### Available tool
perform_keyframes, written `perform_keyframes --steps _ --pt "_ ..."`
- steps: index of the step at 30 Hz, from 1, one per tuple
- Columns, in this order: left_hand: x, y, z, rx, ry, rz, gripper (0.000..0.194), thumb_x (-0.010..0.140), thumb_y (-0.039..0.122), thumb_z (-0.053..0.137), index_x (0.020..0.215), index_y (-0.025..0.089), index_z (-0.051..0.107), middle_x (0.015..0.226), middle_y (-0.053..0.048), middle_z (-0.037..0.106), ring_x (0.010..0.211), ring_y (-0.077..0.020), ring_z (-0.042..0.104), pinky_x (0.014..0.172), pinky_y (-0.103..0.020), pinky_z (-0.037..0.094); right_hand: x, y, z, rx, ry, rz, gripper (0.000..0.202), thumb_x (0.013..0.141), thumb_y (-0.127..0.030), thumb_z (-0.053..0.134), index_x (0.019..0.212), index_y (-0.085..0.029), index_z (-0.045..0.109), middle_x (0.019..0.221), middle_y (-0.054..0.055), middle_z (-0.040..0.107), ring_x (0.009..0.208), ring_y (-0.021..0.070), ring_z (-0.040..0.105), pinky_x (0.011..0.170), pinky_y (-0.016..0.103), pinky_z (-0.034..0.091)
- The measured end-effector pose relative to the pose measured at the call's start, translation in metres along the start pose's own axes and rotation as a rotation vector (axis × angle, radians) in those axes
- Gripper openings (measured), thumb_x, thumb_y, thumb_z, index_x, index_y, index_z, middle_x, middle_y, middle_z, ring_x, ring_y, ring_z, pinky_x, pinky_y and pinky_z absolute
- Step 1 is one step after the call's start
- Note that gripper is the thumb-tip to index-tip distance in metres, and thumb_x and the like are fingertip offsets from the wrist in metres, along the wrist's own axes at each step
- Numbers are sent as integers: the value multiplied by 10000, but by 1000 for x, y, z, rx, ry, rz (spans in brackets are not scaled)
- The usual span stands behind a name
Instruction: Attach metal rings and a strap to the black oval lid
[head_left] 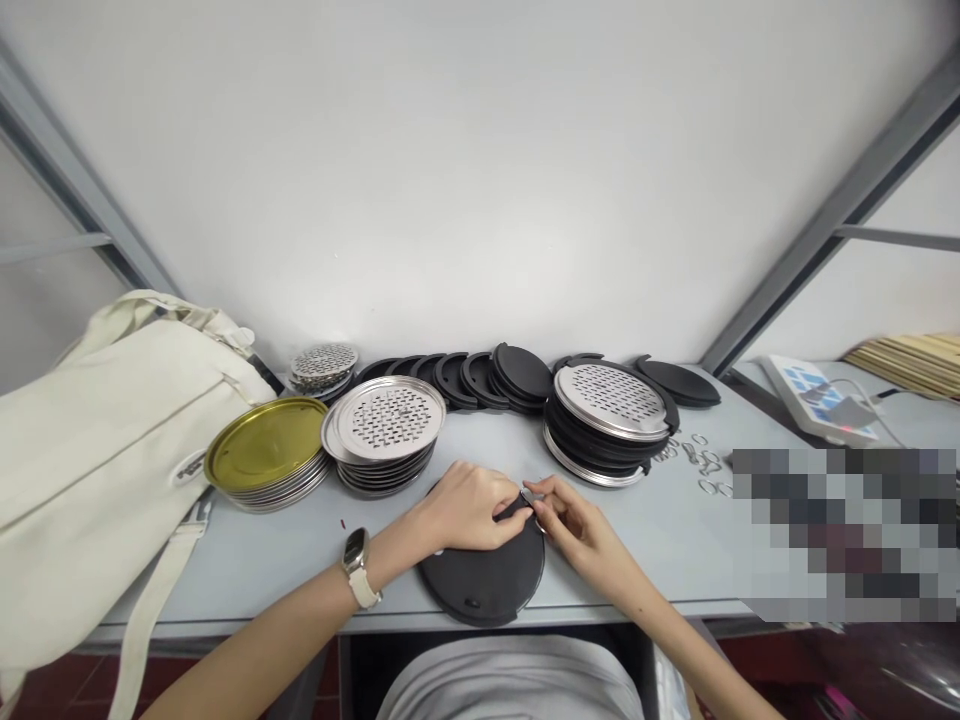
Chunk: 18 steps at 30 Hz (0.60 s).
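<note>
A round black plastic disc (484,580) lies at the table's front edge, a notch in its near rim. My left hand (472,505) is over its far part, fingers curled and thumb pressed near the right rim. Beside that thumb, my right hand (574,525) pinches a small metal ring (527,494) between thumb and fingertips, against the disc's edge. My fingers partly cover the ring, so I cannot tell whether it passes through the disc. Several loose metal rings (705,460) are scattered to the right.
Perforated metal grater plates (397,415) and gold-coloured lids (266,445) stand stacked at left. Black discs (521,372) line the wall. Another stack topped by a grater plate (611,398) stands right of centre. A cream bag (112,430) leans at far left; a white box (814,400) is at right.
</note>
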<state>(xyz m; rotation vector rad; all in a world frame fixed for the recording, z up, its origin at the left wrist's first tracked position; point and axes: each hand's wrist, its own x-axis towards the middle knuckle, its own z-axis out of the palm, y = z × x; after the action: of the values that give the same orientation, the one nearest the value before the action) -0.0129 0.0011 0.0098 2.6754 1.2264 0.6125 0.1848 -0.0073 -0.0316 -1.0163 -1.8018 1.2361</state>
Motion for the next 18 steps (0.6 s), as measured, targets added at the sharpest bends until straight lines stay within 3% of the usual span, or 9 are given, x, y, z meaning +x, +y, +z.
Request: perform_keyframes --steps 6,11,15,18 --pt "0 0 1 24 30 -16 332 843 353 557 576 174 469 555 16 560 496 -108 452 509 -285 180 -1 1 1 6 22 -6 268 949 -426 465 1076 -192 499 643 -56 368 591 123 355 563 251 301" --pt "2 -3 0 33 9 1 321 874 264 495 572 169 443 564 11 547 509 -104 434 525 -283 188 -1 0 -1 50 122 -1 276 932 -427 493 1079 -194 511 617 -61 371 575 124 393 563 251 336" --pt "2 -6 1 -26 -13 13 324 856 237 489 564 171 364 547 30 477 500 -94 361 528 -282 195 1 -1 -4 98 134 6 338 938 -414 488 1207 -214 437 650 -39 505 640 145 508 638 265 410" --pt "2 -8 1 -117 -59 40 317 768 161 497 546 166 271 503 48 357 485 -86 286 521 -276 192 3 1 -6 102 139 -14 272 939 -415 484 1125 -216 478 746 6 604 730 164 566 724 288 439"
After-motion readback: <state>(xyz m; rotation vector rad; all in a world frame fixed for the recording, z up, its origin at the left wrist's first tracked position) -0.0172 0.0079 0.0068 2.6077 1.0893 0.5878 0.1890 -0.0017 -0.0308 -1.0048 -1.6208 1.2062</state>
